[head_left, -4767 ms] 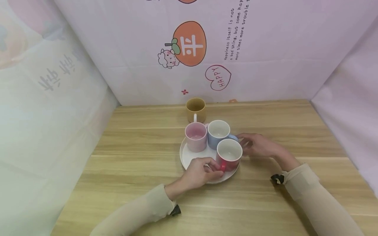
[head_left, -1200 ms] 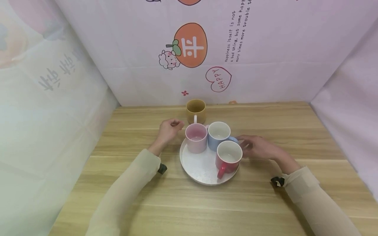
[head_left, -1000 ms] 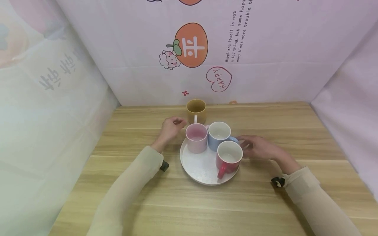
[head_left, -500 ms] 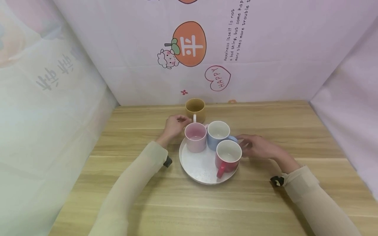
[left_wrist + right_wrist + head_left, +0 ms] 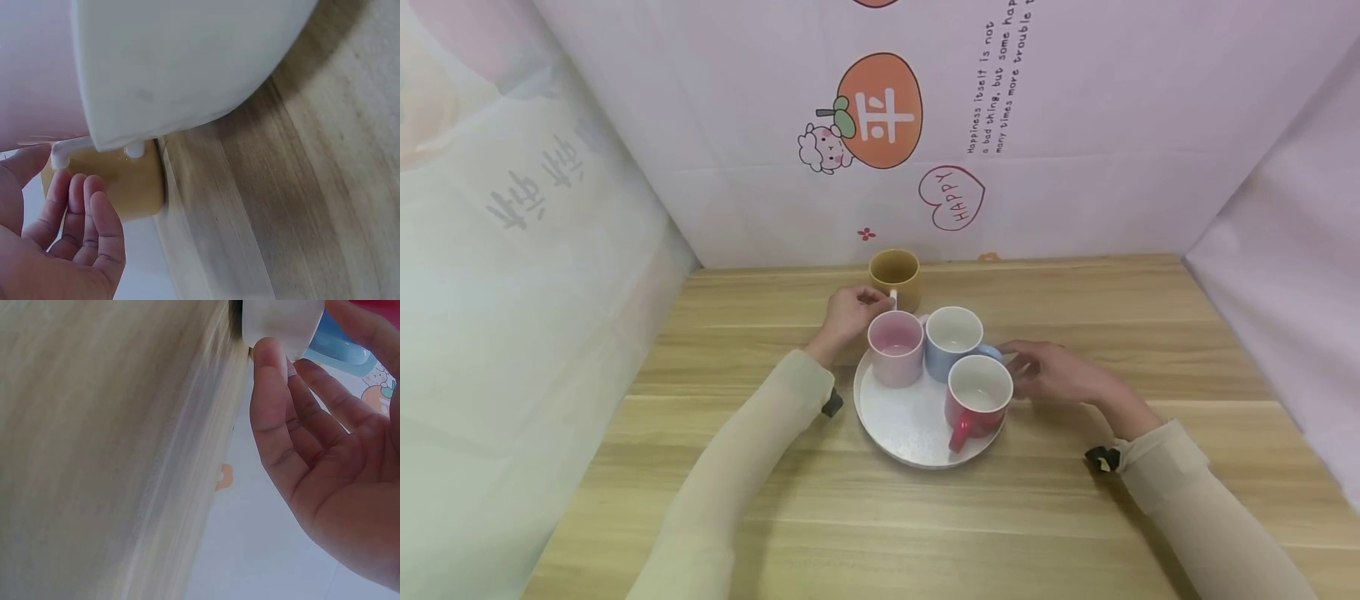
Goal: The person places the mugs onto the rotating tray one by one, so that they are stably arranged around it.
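Note:
A round white tray (image 5: 902, 429) bears three mugs: a pink one (image 5: 897, 358), a light blue one (image 5: 947, 358) and a red one (image 5: 973, 412). Behind the tray stands a mustard-yellow mug (image 5: 906, 292) with a white handle (image 5: 69, 152). My left hand (image 5: 850, 315) is at that handle, thumb on one side and fingertips on the other. A slight gap shows between thumb and index finger, and firm contact is hard to make out. At the tray's right edge, my right hand (image 5: 1052, 372) rests with loosely bent fingers (image 5: 272, 362) against its side, beside the blue mug's handle.
Everything stands on a wood-grain table (image 5: 970, 533). A printed white cloth (image 5: 760, 167) hangs along the table's back edge, and more cloth covers the left and right sides. Dark wrist pieces (image 5: 1102, 459) show at the sleeves.
My left hand has left the red mug's handle, passed round the tray's left side and moved right to the yellow mug's handle. My right hand and the mugs have stayed put.

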Motion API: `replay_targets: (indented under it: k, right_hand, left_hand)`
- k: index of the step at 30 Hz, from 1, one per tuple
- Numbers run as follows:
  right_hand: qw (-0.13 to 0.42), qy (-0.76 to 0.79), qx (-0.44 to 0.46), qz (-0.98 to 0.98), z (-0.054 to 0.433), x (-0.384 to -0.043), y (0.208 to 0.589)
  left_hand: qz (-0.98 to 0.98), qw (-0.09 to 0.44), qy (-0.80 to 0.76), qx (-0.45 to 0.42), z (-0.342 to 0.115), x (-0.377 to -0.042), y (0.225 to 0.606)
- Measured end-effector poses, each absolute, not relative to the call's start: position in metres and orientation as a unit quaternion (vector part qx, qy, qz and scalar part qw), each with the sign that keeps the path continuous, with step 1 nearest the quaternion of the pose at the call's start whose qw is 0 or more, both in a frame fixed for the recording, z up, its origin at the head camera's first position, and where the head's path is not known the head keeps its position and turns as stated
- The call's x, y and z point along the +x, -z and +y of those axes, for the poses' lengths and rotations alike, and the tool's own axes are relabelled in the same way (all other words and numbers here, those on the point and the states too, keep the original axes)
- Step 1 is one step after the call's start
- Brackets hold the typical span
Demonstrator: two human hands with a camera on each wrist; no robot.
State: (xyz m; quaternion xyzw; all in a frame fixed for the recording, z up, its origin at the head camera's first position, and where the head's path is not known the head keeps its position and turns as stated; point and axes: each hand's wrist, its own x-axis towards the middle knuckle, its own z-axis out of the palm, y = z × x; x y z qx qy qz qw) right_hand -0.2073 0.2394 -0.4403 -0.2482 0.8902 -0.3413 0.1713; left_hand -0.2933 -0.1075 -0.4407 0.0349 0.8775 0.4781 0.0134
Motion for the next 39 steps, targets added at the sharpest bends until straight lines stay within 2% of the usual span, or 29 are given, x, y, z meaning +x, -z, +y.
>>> replay_targets:
  k: [22, 39]
  right_hand:
    - [0.164, 0.337, -0.247, 0.894, 0.239, -0.207, 0.441]
    - [0.17, 0.346, -0.25, 0.888, 0.24, -0.207, 0.44]
  left_hand:
    - [0.879, 0.04, -0.475, 0.013, -0.123, -0.297, 0.439]
    - [0.826, 0.058, -0.56, -0.024, -0.144, -0.303, 0.441]
